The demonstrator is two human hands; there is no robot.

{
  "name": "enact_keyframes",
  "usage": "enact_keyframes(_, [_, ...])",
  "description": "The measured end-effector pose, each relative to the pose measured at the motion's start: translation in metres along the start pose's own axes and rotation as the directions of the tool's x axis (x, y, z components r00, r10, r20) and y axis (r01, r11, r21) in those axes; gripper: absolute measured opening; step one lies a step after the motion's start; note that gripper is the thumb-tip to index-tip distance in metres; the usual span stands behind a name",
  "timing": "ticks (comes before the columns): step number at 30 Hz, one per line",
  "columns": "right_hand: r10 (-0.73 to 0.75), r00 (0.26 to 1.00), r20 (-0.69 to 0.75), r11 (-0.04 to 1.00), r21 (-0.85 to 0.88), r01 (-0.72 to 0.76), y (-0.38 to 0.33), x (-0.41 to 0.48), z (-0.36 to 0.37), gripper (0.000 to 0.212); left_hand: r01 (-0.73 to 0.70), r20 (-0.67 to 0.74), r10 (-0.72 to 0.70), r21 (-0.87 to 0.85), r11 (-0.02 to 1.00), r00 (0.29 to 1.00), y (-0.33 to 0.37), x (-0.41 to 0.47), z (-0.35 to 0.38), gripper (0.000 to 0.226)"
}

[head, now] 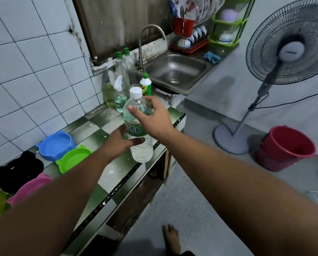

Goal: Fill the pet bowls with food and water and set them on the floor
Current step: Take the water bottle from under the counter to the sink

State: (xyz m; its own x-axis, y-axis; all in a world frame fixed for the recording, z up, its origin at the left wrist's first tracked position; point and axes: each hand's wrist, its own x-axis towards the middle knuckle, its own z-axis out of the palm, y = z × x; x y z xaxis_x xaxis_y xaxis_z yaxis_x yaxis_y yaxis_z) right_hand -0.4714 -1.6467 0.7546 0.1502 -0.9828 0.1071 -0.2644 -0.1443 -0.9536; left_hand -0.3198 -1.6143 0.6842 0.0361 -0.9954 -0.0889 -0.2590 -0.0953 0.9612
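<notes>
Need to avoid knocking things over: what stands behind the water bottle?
A green-capped bottle and a spray bottle stand behind the water bottle; a jar shows only its rim, the rest covered by it.

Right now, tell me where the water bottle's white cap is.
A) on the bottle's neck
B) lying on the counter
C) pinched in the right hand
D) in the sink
A: the white cap sits on top of the water bottle, which the left hand holds low and the right hand holds near the shoulder.

Head-worn camera (wide-angle, close) looks down over the counter (97,119).
</notes>
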Motion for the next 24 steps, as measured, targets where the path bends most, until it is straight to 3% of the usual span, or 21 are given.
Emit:
enact_keyframes(7, [-0.045,0.997,0.056,0.999,-0.021,0.046,0.018,0.066,-0.005,0.067,0.003,-0.052,-0.001,0.031,1.000,0.999,-0.002,0.060,0.003,0.054])
enact_keyframes(24, [-0.007,0.995,0.095,0.999,-0.043,0.011,0.051,0.161,0.010,0.065,0.053,-0.109,-0.048,0.047,0.998,0.993,-0.014,0.140,-0.007,0.052])
